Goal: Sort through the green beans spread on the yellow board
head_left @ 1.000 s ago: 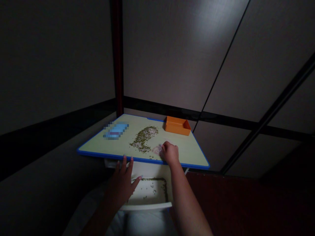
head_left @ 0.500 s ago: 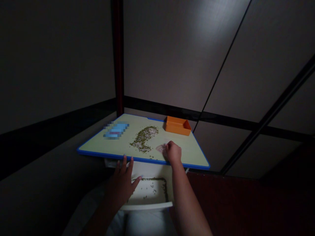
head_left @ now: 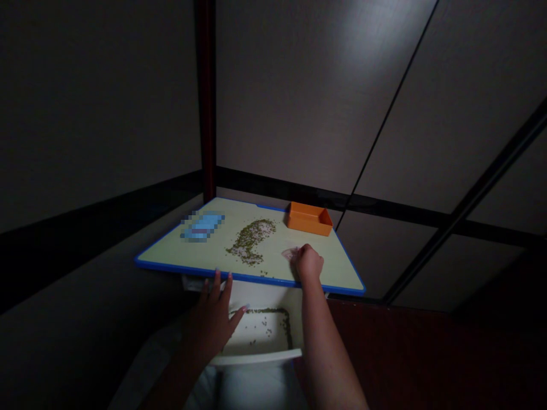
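My right hand [head_left: 310,263] is closed in a fist on the right part of a pale yellow-green tabletop with a blue rim [head_left: 342,273]. A pale pinkish, fan-shaped patch [head_left: 290,253] shows at its left side; its kind is not clear. What the curled fingers hold is hidden. To the left lies a loose spread of small green beans mixed with paler bits [head_left: 252,242]. With fingers spread, my left hand [head_left: 216,316] reaches the table's front edge, above a white drawer [head_left: 256,360]. More small green beans are scattered on the drawer's floor.
An orange open box [head_left: 310,221] stands at the tabletop's back right. On the left lies a blurred blue item [head_left: 203,226]. Grey panelled walls close in behind and to the left. Dark red floor shows at the right.
My right hand has shifted a little to the right, still closed, and the pinkish patch has moved with it. My left hand stays in place.
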Demonstrator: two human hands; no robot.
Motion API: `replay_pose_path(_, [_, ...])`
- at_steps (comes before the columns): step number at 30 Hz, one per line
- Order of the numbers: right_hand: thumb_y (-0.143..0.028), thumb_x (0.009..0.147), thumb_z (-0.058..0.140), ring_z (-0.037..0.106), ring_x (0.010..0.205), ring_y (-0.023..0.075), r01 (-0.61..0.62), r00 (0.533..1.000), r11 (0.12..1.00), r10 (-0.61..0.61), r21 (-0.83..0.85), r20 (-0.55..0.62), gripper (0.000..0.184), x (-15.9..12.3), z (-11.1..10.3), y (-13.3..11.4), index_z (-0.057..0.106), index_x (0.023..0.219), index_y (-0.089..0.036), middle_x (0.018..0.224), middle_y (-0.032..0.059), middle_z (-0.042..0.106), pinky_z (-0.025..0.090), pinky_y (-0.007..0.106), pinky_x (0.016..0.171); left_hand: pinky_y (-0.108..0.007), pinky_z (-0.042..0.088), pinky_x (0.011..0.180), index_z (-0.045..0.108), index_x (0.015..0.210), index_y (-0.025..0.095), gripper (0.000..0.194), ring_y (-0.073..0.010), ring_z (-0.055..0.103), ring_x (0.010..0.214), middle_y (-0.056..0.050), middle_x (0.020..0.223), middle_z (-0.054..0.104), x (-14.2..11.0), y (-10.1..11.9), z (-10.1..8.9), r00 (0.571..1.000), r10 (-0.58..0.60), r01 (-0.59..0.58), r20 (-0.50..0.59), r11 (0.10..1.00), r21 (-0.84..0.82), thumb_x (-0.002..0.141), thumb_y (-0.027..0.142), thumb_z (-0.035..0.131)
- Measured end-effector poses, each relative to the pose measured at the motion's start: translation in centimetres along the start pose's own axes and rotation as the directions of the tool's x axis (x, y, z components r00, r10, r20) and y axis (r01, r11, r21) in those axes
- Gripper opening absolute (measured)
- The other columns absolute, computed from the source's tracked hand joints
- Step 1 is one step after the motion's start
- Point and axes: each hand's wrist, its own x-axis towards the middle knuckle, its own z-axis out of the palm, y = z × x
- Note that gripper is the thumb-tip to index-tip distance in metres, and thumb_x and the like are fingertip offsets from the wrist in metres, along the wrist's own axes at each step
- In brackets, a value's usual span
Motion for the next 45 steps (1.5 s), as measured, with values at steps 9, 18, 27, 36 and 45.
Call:
replay_pose_path(9, [-0.028,0.093,0.047,0.066,0.089,0.0234,-0.063,0.997,0.998,0.062,-0.012,-0.055,0.02,0.6,0.3,0.9,0.063,0.096,-0.017,0.091,0.0124,0.072,0.032,0.033,0.077,-0.05,0.041,0.104,0.037,0.142,0.014,0.072,-0.04,0.034,0.138,-0.02,0.154,0.028,0.0,0.0,0.1,1.0,-0.007,0.007,0.001,1.0,-0.016,0.082,0.05,0.05])
replay_pose_path(18, [-0.032,0.097,0.04,0.064,0.086,0.0205,0.089,0.993,0.996,-0.09,-0.016,-0.075,0.027,0.4,0.6,-0.1,0.063,0.095,-0.017,0.09,0.011,0.071,0.03,0.032,0.078,-0.05,0.039,0.106,0.037,0.142,0.012,0.07,-0.0413,0.033,0.138,-0.021,0.155,0.026,0.1,0.6,-1.0,0.997,-0.033,0.034,0.065,0.999,-0.018,0.083,0.048,0.049])
replay_pose_path(27, [-0.029,0.095,0.043,0.062,0.086,0.0204,0.267,0.962,0.961,-0.27,-0.073,-0.04,0.023,0.1,1.2,-3.7,0.062,0.098,-0.017,0.092,0.0118,0.069,0.029,0.032,0.08,-0.051,0.04,0.105,0.04,0.141,0.012,0.07,-0.0412,0.036,0.136,-0.022,0.153,0.029,0.0,0.3,-0.2,1.0,-0.008,0.008,0.006,1.0,-0.021,0.082,0.049,0.05])
replay_pose_path(36, [-0.028,0.094,0.045,0.057,0.091,0.02,0.388,0.921,0.922,-0.387,0.012,-0.032,0.021,-0.3,1.2,-4.2,0.064,0.096,-0.021,0.089,0.0085,0.068,0.025,0.032,0.081,-0.052,0.04,0.105,0.04,0.141,0.011,0.07,-0.0433,0.035,0.136,-0.022,0.154,0.029,-0.1,0.5,-0.6,0.999,-0.02,0.02,0.029,1.0,-0.011,0.082,0.047,0.051])
replay_pose_path(45, [-0.027,0.093,0.049,0.052,0.093,0.0182,0.458,0.886,0.876,-0.464,0.153,-0.001,0.018,0.2,1.5,-3.0,0.066,0.095,-0.023,0.087,0.0045,0.065,0.024,0.029,0.081,-0.051,0.04,0.105,0.038,0.142,0.012,0.07,-0.0432,0.034,0.136,-0.022,0.155,0.025,-0.1,0.7,-1.0,0.997,-0.029,0.029,0.068,1.0,0.002,0.084,0.048,0.048])
